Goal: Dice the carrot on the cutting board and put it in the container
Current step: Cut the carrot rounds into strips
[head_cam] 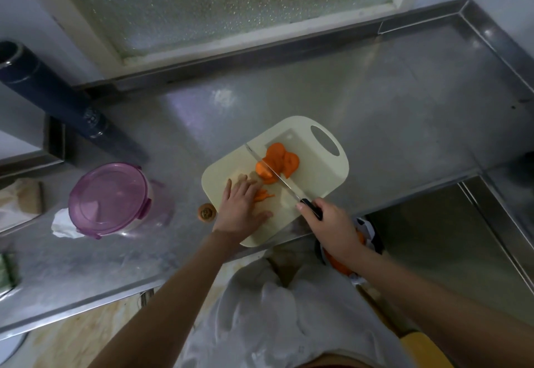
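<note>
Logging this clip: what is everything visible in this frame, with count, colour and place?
cutting board: one, cream, centre of the counter
counter: one, steel, under everything
carrot slices: small pile, orange, mid-board at the knife blade
carrot strips: a few, orange, by the left fingers
knife: one, steel blade, black handle, across the board
container: one, purple lid on, left of the board
carrot stub: one, brownish, on the counter at the board's left edge
cylinder: one, dark blue, back left
sink: one, steel, right
left hand: flat on the board
right hand: grips the knife handle
</note>
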The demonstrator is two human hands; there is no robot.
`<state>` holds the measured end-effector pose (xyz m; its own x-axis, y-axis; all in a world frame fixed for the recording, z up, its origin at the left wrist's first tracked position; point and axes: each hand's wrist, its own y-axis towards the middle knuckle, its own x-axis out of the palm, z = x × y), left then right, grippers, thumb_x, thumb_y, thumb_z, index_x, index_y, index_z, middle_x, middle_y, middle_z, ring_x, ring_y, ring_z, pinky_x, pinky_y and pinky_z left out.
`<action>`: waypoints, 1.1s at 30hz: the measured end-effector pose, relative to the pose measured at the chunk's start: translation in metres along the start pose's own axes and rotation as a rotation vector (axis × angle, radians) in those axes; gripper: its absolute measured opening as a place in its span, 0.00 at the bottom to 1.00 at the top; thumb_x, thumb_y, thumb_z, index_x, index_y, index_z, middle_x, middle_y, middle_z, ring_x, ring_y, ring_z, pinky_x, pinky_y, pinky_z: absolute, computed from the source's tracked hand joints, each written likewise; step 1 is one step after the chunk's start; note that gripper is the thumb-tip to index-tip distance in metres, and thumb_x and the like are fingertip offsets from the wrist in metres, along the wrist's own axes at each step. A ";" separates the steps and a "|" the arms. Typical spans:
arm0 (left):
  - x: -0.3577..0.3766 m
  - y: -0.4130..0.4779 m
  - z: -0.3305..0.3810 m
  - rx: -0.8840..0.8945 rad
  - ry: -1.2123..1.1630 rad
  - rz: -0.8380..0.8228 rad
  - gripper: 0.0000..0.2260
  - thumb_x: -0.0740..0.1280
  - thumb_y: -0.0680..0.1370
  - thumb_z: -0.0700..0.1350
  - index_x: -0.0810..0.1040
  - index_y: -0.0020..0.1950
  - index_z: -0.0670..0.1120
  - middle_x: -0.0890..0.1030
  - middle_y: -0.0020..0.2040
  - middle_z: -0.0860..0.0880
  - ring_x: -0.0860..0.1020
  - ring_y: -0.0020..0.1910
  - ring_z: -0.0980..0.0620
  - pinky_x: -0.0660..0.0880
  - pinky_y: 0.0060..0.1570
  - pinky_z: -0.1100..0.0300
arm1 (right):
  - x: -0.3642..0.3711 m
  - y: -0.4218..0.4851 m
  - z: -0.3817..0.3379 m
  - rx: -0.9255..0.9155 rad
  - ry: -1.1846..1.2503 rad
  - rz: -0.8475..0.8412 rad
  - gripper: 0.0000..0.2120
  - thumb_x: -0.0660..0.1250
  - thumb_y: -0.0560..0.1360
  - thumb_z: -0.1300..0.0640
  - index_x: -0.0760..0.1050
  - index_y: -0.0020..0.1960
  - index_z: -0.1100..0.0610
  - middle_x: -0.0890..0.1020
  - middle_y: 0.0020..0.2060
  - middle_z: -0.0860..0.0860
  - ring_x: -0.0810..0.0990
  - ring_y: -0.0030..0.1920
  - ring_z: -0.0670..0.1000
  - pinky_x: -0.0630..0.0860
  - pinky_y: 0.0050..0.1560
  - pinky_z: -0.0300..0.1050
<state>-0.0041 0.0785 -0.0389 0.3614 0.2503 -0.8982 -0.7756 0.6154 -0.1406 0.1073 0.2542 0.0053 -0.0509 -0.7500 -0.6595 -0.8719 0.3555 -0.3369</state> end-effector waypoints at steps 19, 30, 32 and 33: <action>-0.003 0.000 -0.023 0.010 0.055 -0.023 0.25 0.60 0.79 0.51 0.61 0.74 0.45 0.66 0.69 0.45 0.62 0.68 0.44 0.57 0.68 0.54 | 0.008 0.003 -0.006 0.045 0.028 -0.046 0.20 0.59 0.76 0.40 0.74 0.42 0.57 0.78 0.34 0.51 0.77 0.38 0.51 0.74 0.43 0.50; 0.005 0.007 -0.004 0.060 0.113 0.049 0.25 0.61 0.77 0.56 0.66 0.71 0.46 0.70 0.68 0.46 0.64 0.71 0.45 0.41 0.73 0.51 | 0.005 0.001 -0.005 0.069 0.047 -0.030 0.18 0.59 0.77 0.42 0.74 0.42 0.57 0.77 0.34 0.49 0.77 0.39 0.50 0.75 0.46 0.50; 0.006 0.013 0.003 0.036 0.072 0.088 0.20 0.66 0.75 0.54 0.74 0.65 0.47 0.74 0.63 0.47 0.68 0.66 0.45 0.49 0.72 0.49 | 0.005 0.001 -0.007 0.072 0.055 -0.033 0.18 0.59 0.77 0.43 0.74 0.42 0.57 0.77 0.34 0.48 0.77 0.39 0.49 0.76 0.46 0.50; 0.007 0.015 0.006 0.019 0.064 0.101 0.18 0.67 0.75 0.53 0.75 0.61 0.47 0.74 0.61 0.47 0.69 0.64 0.45 0.52 0.70 0.48 | 0.005 0.001 -0.007 0.076 0.057 -0.033 0.18 0.59 0.77 0.43 0.74 0.43 0.57 0.78 0.34 0.48 0.77 0.39 0.49 0.76 0.47 0.49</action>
<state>-0.0104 0.0939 -0.0445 0.2475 0.2635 -0.9324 -0.7962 0.6037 -0.0407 0.1025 0.2468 0.0062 -0.0519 -0.7916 -0.6088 -0.8342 0.3695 -0.4093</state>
